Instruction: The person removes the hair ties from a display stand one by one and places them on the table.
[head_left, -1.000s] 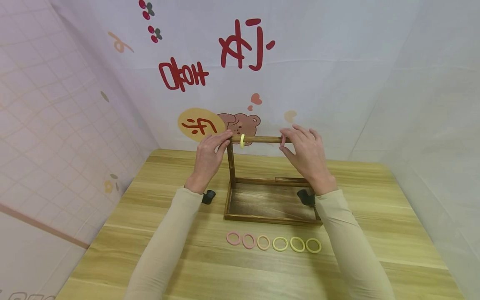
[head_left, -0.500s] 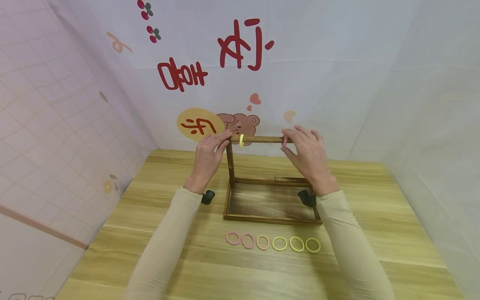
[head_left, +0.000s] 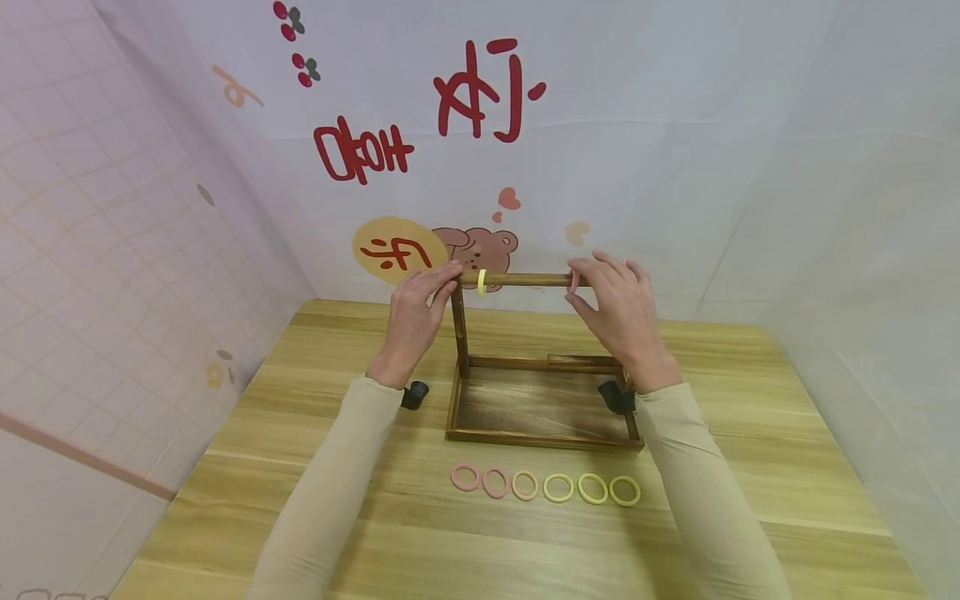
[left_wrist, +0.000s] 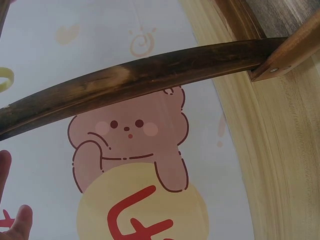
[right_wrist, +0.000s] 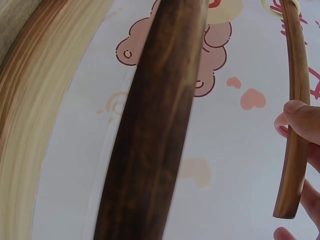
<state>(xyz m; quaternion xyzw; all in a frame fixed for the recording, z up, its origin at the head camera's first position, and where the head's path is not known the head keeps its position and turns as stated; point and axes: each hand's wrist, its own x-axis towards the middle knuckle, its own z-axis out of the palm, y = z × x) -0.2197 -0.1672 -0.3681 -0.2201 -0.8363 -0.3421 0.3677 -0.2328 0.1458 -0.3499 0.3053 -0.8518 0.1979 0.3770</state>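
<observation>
A brown wooden rack (head_left: 545,444) stands on the table, its top bar (head_left: 525,279) raised on a left post (head_left: 460,329). Around the bar near that post hangs a yellow ring (head_left: 482,282). My left hand (head_left: 417,312) rests straight fingertips at the bar's left end; the left wrist view catches only two fingertips, apart. Farther right, my right hand (head_left: 618,312) pinches a pink ring (head_left: 574,282) between thumb and finger, around the bar. The right wrist view shows the bar's free end (right_wrist: 286,212) past the thumb; in the head view the hand hides it.
Several rings lie in a row before the rack, including a pink ring (head_left: 466,477), a peach ring (head_left: 525,485) and a yellow ring (head_left: 625,491). Dark wrist-camera pieces (head_left: 617,397) hang below the wrists. A printed cloth (head_left: 675,167) stands behind the table (head_left: 420,533).
My right hand has shifted slightly right along the bar with the pink ring. The left hand stays at the bar's left end, and the row of rings is unchanged.
</observation>
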